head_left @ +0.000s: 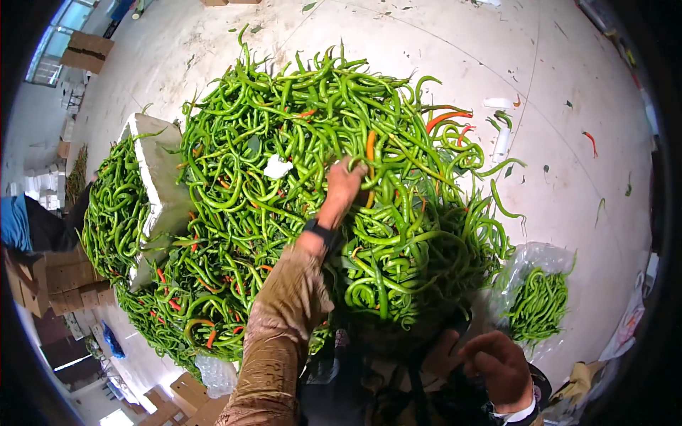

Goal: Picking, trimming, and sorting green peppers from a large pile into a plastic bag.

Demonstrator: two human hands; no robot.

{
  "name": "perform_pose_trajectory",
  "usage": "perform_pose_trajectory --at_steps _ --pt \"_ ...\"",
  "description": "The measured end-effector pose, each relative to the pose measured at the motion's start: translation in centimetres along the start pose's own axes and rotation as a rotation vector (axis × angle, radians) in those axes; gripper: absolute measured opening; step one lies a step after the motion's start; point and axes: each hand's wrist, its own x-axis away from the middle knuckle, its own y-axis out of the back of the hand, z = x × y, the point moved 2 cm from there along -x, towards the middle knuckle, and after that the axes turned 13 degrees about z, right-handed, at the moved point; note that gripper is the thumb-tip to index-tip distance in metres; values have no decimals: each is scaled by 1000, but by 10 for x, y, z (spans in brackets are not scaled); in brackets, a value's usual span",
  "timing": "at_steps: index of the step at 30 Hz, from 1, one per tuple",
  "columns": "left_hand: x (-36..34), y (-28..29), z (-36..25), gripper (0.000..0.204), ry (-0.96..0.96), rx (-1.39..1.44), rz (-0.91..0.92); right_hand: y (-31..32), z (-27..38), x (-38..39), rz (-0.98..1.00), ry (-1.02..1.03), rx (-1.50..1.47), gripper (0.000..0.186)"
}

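A wide heap of long green chili peppers [241, 184] lies before me, with some red and orange ones mixed in. My left hand [346, 183] reaches into its middle, its fingers closed on a green chili pepper at the surface. An orange chili pepper [370, 145] lies just beside those fingers. Low at the right, in shadow, my right hand [497, 369] is held near my body with its fingers curled in. Whether anything is inside it is too dark to make out. Near it, a clear plastic bag [522, 266] holds green chili peppers [538, 305].
A white foam box [162, 160] full of chili peppers borders the heap on the left. White foam pieces [500, 144] and a stray red chili pepper [591, 144] lie on the pale floor [568, 192]. At far left, a person's blue garment [14, 224] shows near cardboard boxes [67, 277].
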Motion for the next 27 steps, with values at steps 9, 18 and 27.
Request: perform_pose_trajectory --at_steps 9,18,27 --pt "132 -12 -108 15 52 995 314 -2 4 3 -4 5 28 20" --pt "173 -25 -111 41 25 1356 470 -2 0 11 121 46 104 21" --pt "234 -22 -101 19 375 952 654 -12 -25 3 261 9 85 24"
